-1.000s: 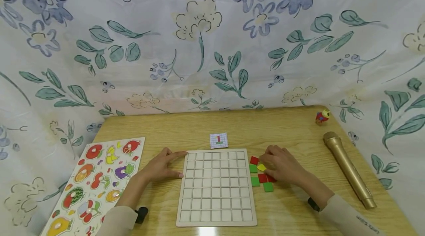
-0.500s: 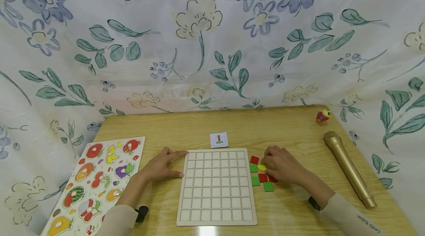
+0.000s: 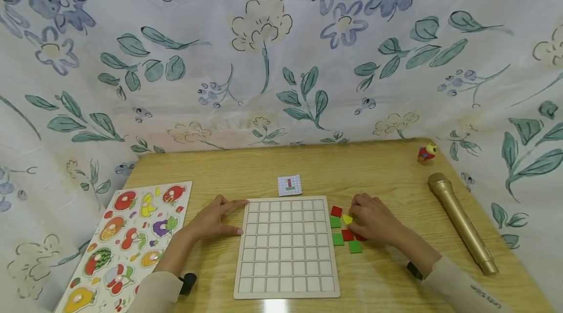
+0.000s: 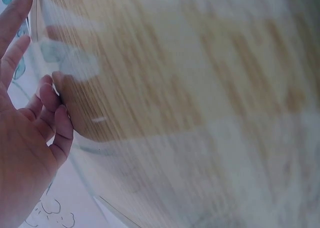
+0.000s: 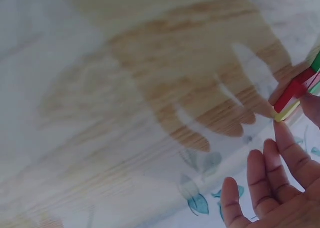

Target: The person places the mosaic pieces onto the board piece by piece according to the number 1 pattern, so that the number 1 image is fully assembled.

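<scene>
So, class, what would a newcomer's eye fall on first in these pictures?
Probably the flowered backdrop behind the table. Then the pale grid board, with red, green and yellow tiles beside its right edge, by the right hand. The gold microphone lies farther right.

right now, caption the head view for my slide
Left hand at the edge of a grid board, right hand pinching a yellow tile, small pattern card lying beyond.

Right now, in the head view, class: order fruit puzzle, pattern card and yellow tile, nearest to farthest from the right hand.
1. Yellow tile, at the right hand
2. Pattern card, beyond the grid board
3. Fruit puzzle, far left
</scene>
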A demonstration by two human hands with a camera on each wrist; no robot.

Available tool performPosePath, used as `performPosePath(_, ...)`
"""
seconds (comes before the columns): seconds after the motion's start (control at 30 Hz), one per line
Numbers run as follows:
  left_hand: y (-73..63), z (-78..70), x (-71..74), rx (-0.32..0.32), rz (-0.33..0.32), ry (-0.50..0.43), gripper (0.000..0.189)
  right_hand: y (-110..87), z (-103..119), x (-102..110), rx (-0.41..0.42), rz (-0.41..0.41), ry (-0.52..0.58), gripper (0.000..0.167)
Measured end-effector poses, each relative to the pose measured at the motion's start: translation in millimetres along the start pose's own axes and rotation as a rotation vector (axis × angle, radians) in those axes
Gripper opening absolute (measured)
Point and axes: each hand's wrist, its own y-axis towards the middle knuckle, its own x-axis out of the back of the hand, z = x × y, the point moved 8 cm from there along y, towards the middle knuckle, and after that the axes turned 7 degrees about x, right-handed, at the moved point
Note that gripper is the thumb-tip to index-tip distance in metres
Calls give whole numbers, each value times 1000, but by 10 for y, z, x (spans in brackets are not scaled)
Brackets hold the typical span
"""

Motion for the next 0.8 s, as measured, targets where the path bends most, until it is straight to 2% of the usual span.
performPosePath(0.17,8,14,-12,7,11,-4,77,-5,3,20,10,-14,-11,29)
performPosePath(0.37,12,24,-14,11,11,-7,78,1,-2,21,23,44,50,30)
performPosePath(0.53,7,19,-14,17,15,-8,78,2,-10,27,24,75,72,25)
performPosePath(0.67,10,11,-10,20,15,-9,77,-3,-14,39,34,67,77,21)
performPosePath(0.8,15,15,-9,20,11,-13,77,-6,-2,52,75,25,76,17)
